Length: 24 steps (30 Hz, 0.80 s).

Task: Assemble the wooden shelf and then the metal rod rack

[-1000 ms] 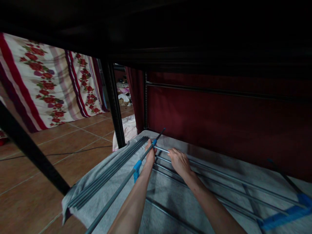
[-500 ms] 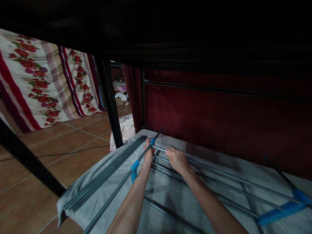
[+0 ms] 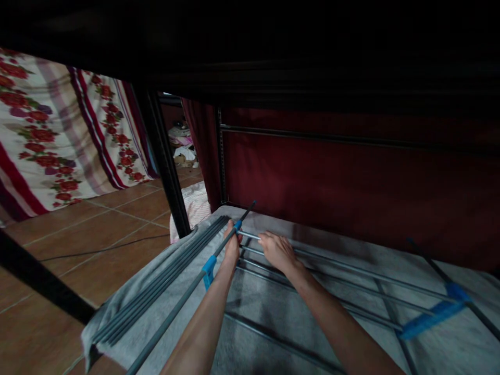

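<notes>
A rack frame of grey metal rods [image 3: 367, 278] with blue plastic brackets lies in front of me. My left hand [image 3: 232, 246] is closed around the small blue connector [image 3: 237, 225] on the long grey side pole [image 3: 172, 317]; its fingertips are partly hidden behind the pole. Just to its right, my right hand [image 3: 278, 251] wraps round the outermost cross rod [image 3: 250, 236], whose end meets the connector. Below the left wrist, a blue bracket [image 3: 209, 270] sits on the same pole. At the far right, a larger blue bracket [image 3: 433, 315] joins the other rod ends.
Several loose grey rods [image 3: 164, 278] lie side by side along the left edge of the grey blanket [image 3: 128, 291]. Black posts [image 3: 164, 161] and a dark upper bunk surround the space. A dark red curtain [image 3: 332, 182] hangs behind. A cable [image 3: 105, 251] crosses the tiled floor.
The view has turned slightly right, so everything sits further left. Both hands keep the same grip on the connector and the cross rod.
</notes>
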Tool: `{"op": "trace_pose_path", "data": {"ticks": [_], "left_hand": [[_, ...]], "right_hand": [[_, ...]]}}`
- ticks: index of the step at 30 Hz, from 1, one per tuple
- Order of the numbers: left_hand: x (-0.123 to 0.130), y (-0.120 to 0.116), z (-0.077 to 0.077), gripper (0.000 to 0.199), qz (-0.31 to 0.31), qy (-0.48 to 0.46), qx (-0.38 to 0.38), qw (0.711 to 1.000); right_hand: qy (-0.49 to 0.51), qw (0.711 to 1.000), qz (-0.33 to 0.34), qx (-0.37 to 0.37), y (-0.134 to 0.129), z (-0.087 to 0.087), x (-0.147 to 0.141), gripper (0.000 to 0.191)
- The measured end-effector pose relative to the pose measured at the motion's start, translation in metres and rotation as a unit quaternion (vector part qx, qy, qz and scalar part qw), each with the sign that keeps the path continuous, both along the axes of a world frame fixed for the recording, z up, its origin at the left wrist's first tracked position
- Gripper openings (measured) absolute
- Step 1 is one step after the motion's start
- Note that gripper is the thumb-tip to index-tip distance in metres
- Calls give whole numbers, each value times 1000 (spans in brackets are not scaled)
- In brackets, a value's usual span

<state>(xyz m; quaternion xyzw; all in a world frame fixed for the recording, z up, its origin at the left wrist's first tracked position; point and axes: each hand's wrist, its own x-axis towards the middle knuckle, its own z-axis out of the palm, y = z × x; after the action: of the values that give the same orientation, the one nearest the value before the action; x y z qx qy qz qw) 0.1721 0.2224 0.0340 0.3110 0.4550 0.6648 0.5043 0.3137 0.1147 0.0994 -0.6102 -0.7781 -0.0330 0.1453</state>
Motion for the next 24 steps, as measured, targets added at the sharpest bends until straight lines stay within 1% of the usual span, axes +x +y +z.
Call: {"op": "trace_pose_path", "data": {"ticks": [3,7,9,11,13,16,20,24], "left_hand": [[1,-4,5,51,6,5,16,1000],[1,-8,10,48,-3,23,30,999],[1,-5,10,45,33,37,31,998],[1,1,10,41,34,48,26,998],[2,5,11,39,38,68,8,997],[3,4,16,35,52,81,-9,995],[7,0,23,29,73,71,-10,995],[11,4,23,28,98,49,-5,994]], "right_hand": [[-5,1000,-7,3,0,0,-1,30],[-20,999,-4,36,-6,0,-5,28],[-34,997,-2,67,-9,0,-4,24],[-40,993,-22,108,-12,-2,0,28],[-42,990,-50,126,-15,-6,6,30],[-43,992,-69,100,-18,-12,17,31],[-36,995,-42,81,-16,-13,26,34],[-28,997,-34,63,-13,-11,28,36]]}}
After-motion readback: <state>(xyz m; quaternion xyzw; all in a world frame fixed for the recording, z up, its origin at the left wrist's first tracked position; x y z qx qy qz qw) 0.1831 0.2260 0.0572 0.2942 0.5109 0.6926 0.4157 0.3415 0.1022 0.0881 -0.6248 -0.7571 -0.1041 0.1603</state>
